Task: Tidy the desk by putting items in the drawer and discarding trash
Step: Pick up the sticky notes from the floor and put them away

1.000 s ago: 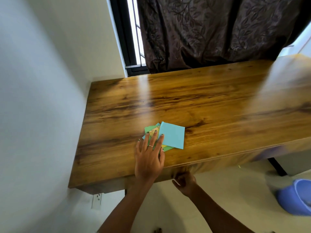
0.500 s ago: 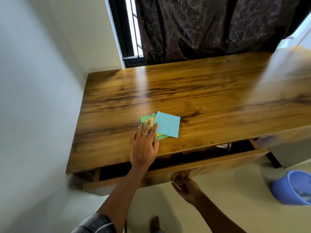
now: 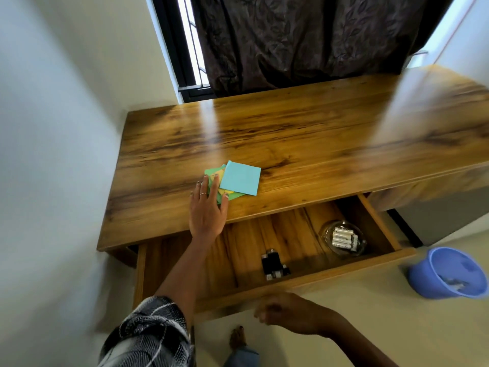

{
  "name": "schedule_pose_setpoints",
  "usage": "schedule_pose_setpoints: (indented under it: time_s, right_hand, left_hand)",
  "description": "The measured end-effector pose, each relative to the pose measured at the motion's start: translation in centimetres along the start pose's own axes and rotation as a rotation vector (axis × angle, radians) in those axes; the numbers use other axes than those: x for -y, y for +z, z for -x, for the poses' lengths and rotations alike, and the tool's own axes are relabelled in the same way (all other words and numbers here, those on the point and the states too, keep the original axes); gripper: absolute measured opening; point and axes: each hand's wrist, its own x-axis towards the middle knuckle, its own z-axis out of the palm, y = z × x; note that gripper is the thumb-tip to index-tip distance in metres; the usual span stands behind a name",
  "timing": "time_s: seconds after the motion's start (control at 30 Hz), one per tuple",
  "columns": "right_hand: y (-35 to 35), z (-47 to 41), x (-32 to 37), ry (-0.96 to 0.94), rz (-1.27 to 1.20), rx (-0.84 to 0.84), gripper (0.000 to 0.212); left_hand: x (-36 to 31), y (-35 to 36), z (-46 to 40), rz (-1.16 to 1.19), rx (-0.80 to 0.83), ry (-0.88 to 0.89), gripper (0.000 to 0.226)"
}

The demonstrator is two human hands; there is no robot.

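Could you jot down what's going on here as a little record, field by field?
Desk: wooden desk, drawer pulled open
On desk: paper squares
Left hand: flat, fingers on the papers
Right hand: at drawer front, grip blurred
In drawer: glass dish of batteries; small black items
Floor: blue bin

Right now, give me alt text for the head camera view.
A left hand rests flat on coloured paper squares on a wooden desk, while the right hand is at the front of the open drawer holding batteries in a glass dish.
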Motion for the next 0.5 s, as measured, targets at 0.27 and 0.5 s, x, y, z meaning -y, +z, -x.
schedule_pose_setpoints:
  time_s: [0.27, 0.5]
  right_hand:
    - [-4.3, 0.3, 6.8, -0.188, -0.079, -0.298, 0.019]
    - [-10.5, -8.3, 8.7, -0.156, 0.312, -0.833, 0.031]
  left_hand:
    - [-0.2, -0.2, 0.4, 0.019, 0.025, -0.040, 0.071]
    - [0.0, 0.0, 0.4, 0.025, -0.007, -0.040, 0.073]
